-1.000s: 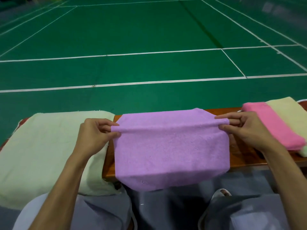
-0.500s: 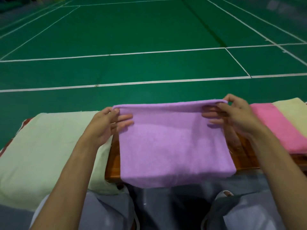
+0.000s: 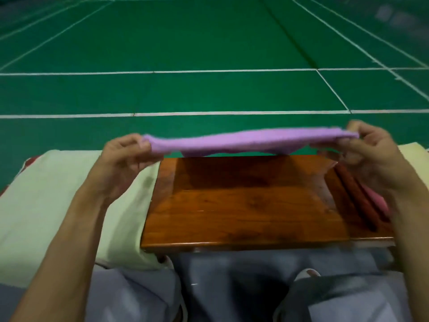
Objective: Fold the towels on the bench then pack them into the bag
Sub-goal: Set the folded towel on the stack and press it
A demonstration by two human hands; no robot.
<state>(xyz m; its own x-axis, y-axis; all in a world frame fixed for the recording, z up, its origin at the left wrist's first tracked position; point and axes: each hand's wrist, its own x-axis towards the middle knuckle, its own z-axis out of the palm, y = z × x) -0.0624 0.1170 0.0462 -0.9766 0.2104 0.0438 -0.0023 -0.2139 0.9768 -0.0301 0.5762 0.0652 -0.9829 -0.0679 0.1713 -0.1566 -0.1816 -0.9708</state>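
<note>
Head view. Pinching the purple terry towel point(image 3: 250, 141) at either end, left hand point(image 3: 126, 159) and right hand point(image 3: 371, 154) both curled on cloth. Stretched edge-on above the far edge of the wooden table point(image 3: 243, 205); half a second ago draped over its near edge. Lifted clear now, bare wood beneath. Likely swinging into another fold; packing not begun. Pale green cloth bundle point(image 3: 58, 194) at the left end, folded pink towel point(image 3: 377, 202) at the right.

Towel point(image 3: 250, 141) up mid-frame over the bench point(image 3: 243, 205), left hand point(image 3: 125, 159) and right hand point(image 3: 371, 156) at its ends; big cloth point(image 3: 58, 194) lower left, other towels point(image 3: 413, 151) far right.
</note>
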